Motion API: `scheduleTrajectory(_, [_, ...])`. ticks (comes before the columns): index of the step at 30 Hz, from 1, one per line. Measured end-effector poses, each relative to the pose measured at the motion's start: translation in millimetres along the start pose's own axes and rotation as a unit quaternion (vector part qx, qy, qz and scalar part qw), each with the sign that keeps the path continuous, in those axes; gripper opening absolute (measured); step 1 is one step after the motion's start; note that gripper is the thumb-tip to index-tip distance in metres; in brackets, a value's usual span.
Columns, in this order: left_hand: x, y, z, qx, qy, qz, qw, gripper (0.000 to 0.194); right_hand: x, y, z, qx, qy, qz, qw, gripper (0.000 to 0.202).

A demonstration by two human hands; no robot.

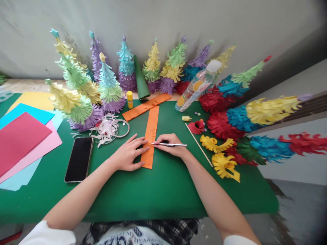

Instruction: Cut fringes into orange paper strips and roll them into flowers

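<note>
An orange paper strip (pixel 146 157) lies lengthwise before me on the green table, with short slits along its right edge. My left hand (pixel 129 153) rests flat on the strip's left side, fingers spread. My right hand (pixel 170 142) grips a slim silver pen-like tool (pixel 176 145), its tip touching the strip near my left fingertips. Whether it is a pen or a craft knife I cannot tell. Just beyond, a second slit orange strip (pixel 138 110) lies slanted across the top end of the first. A yellow glue stick (pixel 130 99) stands behind it.
Fringed paper trees (pixel 153 64) line the back and right. A dark green paper cone (pixel 141 80) and a clear bottle (pixel 195 88) stand among them. Left are a phone (pixel 79 159), white paper scraps (pixel 105 129), a tape ring (pixel 128 127) and coloured sheets (pixel 24 143). A thin stick (pixel 198 144) lies right.
</note>
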State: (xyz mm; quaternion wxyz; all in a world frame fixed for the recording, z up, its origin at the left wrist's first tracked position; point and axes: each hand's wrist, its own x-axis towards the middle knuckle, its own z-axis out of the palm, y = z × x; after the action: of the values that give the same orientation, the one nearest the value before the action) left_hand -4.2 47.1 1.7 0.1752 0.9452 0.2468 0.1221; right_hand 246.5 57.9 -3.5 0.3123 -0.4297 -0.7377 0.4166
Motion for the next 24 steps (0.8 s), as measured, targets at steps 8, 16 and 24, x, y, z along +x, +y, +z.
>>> scheduleTrajectory(8, [1.3,0.8,-2.2,0.003,-0.004,-0.005,1.000,0.055,1.8,-3.8,-0.9,-0.037,-0.007,-0.032,0.999,0.013])
scheduleTrajectory(16, [2.0,1.2,-3.3,0.003,-0.007,-0.007,1.000,0.054,2.2,-2.1,-0.2,-0.038,-0.010,-0.039,0.998,0.018])
scheduleTrajectory(24, [2.2,2.7,-4.0,0.008,-0.006,-0.011,1.000,0.052,0.8,-1.2,-1.6,-0.041,-0.011,-0.038,0.998,0.020])
